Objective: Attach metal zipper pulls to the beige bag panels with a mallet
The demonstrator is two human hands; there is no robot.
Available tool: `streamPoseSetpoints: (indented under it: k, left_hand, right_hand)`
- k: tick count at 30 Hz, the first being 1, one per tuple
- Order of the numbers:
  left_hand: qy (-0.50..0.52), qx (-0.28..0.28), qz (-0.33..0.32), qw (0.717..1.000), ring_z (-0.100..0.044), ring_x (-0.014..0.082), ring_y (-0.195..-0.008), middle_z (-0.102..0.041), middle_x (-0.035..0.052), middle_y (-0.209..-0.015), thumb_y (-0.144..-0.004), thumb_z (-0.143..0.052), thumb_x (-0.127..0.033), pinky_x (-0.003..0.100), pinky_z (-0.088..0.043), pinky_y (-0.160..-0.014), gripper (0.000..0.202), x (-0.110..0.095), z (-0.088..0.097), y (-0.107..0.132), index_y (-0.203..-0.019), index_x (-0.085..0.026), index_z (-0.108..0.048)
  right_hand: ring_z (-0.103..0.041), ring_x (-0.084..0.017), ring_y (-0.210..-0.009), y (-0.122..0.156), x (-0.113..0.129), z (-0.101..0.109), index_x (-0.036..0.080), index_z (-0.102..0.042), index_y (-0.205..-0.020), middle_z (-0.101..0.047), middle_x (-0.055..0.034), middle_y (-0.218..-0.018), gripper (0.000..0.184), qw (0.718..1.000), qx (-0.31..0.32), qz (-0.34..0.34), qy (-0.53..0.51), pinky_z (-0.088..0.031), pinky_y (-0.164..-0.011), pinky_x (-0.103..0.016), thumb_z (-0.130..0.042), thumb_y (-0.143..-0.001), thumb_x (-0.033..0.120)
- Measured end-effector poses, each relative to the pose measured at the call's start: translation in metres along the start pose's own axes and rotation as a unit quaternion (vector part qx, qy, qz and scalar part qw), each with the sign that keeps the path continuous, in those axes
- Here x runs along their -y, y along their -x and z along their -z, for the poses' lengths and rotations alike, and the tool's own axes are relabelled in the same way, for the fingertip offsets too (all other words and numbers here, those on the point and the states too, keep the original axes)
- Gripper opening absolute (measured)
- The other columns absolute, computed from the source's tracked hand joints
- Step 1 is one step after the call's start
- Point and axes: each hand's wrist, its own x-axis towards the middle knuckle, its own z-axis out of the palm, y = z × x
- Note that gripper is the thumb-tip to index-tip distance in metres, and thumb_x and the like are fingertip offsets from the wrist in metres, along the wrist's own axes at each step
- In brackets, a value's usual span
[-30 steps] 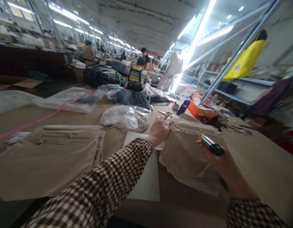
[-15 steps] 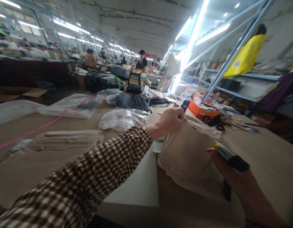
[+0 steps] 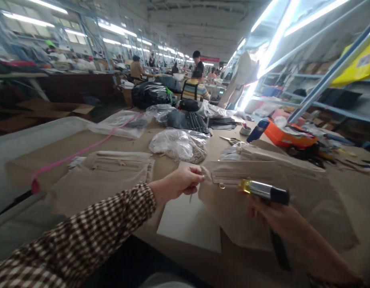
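Observation:
My left hand (image 3: 181,181), in a brown checked sleeve, pinches the near left corner of a beige fabric piece (image 3: 263,192) with a zip and a small ring, lifted off the table. My right hand (image 3: 275,218) is closed on a tool with a silver barrel, yellow tip and black end (image 3: 264,191), held over the same fabric. A white sheet (image 3: 188,220) lies on the table under the fabric's left edge. More beige pieces are stacked behind it (image 3: 263,154).
A pile of beige zipped pieces (image 3: 103,176) lies at left with a pink cord (image 3: 79,152) across it. Plastic bags (image 3: 179,146), scissors (image 3: 230,140), an orange tray (image 3: 288,138), dark bags and metal shelving stand beyond. People work further back.
My left hand has drawn the top fabric piece off the stack and toward me, spreading it out. My right hand with the tool stays over it. My view has shifted right.

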Motion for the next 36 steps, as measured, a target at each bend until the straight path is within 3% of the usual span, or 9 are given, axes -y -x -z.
streamPoseSetpoints:
  k: [3, 6, 9, 11, 14, 16, 20, 25, 36]
  left_hand:
    - [-0.017, -0.044, 0.046, 0.998, -0.028, 0.0046, -0.038, -0.034, -0.0087, -0.046, -0.069, -0.065, -0.024, 0.018, -0.028, -0.041, 0.017, 0.018, 0.053, 0.031, -0.068, -0.018, -0.049]
    - [-0.057, -0.105, 0.06, 0.991, -0.035, 0.0075, -0.038, -0.039, -0.0064, -0.048, -0.07, -0.06, -0.024, 0.02, -0.027, -0.039, 0.016, 0.042, 0.098, 0.048, -0.065, -0.019, -0.046]
    - [-0.206, -0.19, 0.064, 0.958, -0.04, 0.0099, -0.04, -0.042, -0.0039, -0.047, -0.072, -0.055, -0.022, 0.021, -0.028, -0.04, 0.013, 0.052, 0.129, 0.052, -0.061, -0.019, -0.049]
    - [-0.373, -0.247, 0.03, 0.894, -0.047, 0.0126, -0.046, -0.048, -0.0006, -0.048, -0.073, -0.054, -0.021, 0.023, -0.034, -0.046, 0.017, 0.046, 0.142, 0.048, -0.056, -0.017, -0.052]
    - [-0.543, -0.288, -0.103, 0.782, -0.059, 0.0185, -0.07, -0.064, 0.0064, -0.069, -0.077, -0.051, -0.023, 0.027, -0.045, -0.068, 0.019, 0.022, 0.152, 0.025, -0.065, -0.015, -0.064]
    - [-0.57, -0.273, -0.188, 0.752, -0.061, 0.0199, -0.087, -0.069, 0.0092, -0.089, -0.081, -0.046, -0.02, 0.029, -0.045, -0.082, 0.025, 0.002, 0.154, -0.002, -0.082, -0.015, -0.07]
    - [-0.582, -0.231, -0.21, 0.751, -0.061, 0.0182, -0.095, -0.069, 0.0117, -0.099, -0.081, -0.042, -0.008, 0.027, -0.043, -0.091, 0.032, -0.039, 0.151, -0.076, -0.096, -0.011, -0.07]
    - [-0.588, -0.239, -0.158, 0.757, -0.061, 0.0193, -0.078, -0.067, 0.0115, -0.076, -0.076, -0.053, -0.009, 0.026, -0.046, -0.08, 0.016, -0.068, 0.15, -0.144, -0.073, -0.008, -0.068]
    - [-0.506, -0.412, -0.207, 0.729, -0.049, 0.0248, -0.116, -0.056, 0.0181, -0.12, -0.084, -0.05, -0.016, 0.036, -0.035, -0.103, 0.033, -0.065, 0.189, -0.133, -0.116, -0.008, -0.053]
  right_hand:
    - [-0.062, -0.019, -0.062, -0.004, 0.014, -0.038, 0.015, -0.067, -0.103, -0.069, -0.0105, -0.087, 0.053, 0.966, 0.18, -0.07, -0.171, -0.05, -0.046, -0.028, -0.066, -0.072, 0.058]
    - [-0.065, -0.022, -0.086, -0.02, 0.015, -0.081, 0.017, -0.061, -0.113, -0.059, -0.0146, -0.124, 0.049, 0.913, 0.216, -0.145, -0.314, -0.054, -0.055, -0.03, -0.071, -0.074, 0.045]
    - [-0.066, -0.02, -0.083, -0.044, 0.0, -0.118, 0.014, -0.061, -0.109, -0.061, -0.0156, -0.12, 0.041, 0.875, 0.218, -0.224, -0.369, -0.055, -0.062, -0.03, -0.073, -0.075, 0.032]
    - [-0.067, -0.018, -0.077, -0.057, -0.01, -0.135, 0.012, -0.062, -0.106, -0.065, -0.0153, -0.114, 0.036, 0.858, 0.228, -0.245, -0.39, -0.055, -0.066, -0.03, -0.072, -0.076, 0.029]
    - [-0.068, -0.018, -0.079, -0.069, -0.018, -0.148, 0.012, -0.062, -0.107, -0.067, -0.0153, -0.111, 0.037, 0.834, 0.269, -0.239, -0.417, -0.054, -0.074, -0.032, -0.071, -0.078, 0.033]
    - [-0.069, -0.019, -0.08, -0.071, -0.019, -0.152, 0.013, -0.062, -0.109, -0.066, -0.016, -0.113, 0.04, 0.831, 0.281, -0.231, -0.422, -0.054, -0.075, -0.033, -0.071, -0.077, 0.036]
    - [-0.069, -0.019, -0.075, -0.069, -0.019, -0.156, 0.013, -0.062, -0.108, -0.066, -0.0162, -0.113, 0.046, 0.837, 0.262, -0.238, -0.417, -0.055, -0.068, -0.031, -0.076, -0.072, 0.038]
    - [-0.069, -0.019, -0.075, -0.065, -0.025, -0.161, 0.013, -0.061, -0.107, -0.067, -0.0145, -0.11, 0.042, 0.831, 0.251, -0.231, -0.439, -0.054, -0.067, -0.03, -0.071, -0.076, 0.04]
    - [-0.067, -0.02, -0.072, -0.068, -0.033, -0.164, 0.012, -0.064, -0.105, -0.067, -0.0153, -0.11, 0.044, 0.806, 0.271, -0.235, -0.472, -0.052, -0.068, -0.033, -0.074, -0.073, 0.042]
